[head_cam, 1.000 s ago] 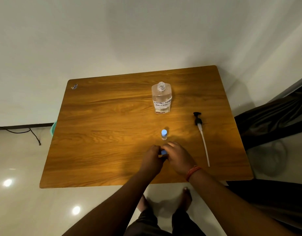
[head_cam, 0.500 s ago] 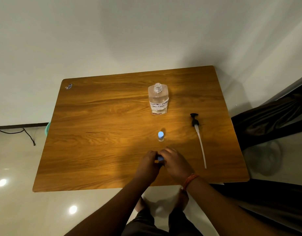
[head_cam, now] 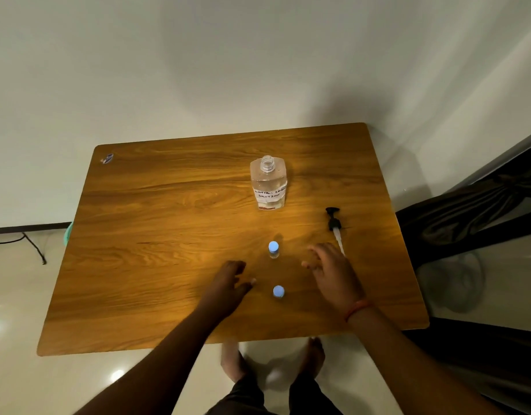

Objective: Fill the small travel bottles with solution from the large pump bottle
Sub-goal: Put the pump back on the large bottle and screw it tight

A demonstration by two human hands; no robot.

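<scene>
One capped travel bottle between open fingers.

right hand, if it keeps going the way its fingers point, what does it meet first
The right hand points up and left toward the far small bottle. That blue-capped bottle looks first in line, though height above the table is unclear.

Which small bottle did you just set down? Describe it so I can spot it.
Start at the big clear bottle with the handwritten label on the wooden table. Come straight toward the person, past the first blue-capped small bottle. It is the second small bottle, nearest the table's front edge, between both hands.
</scene>
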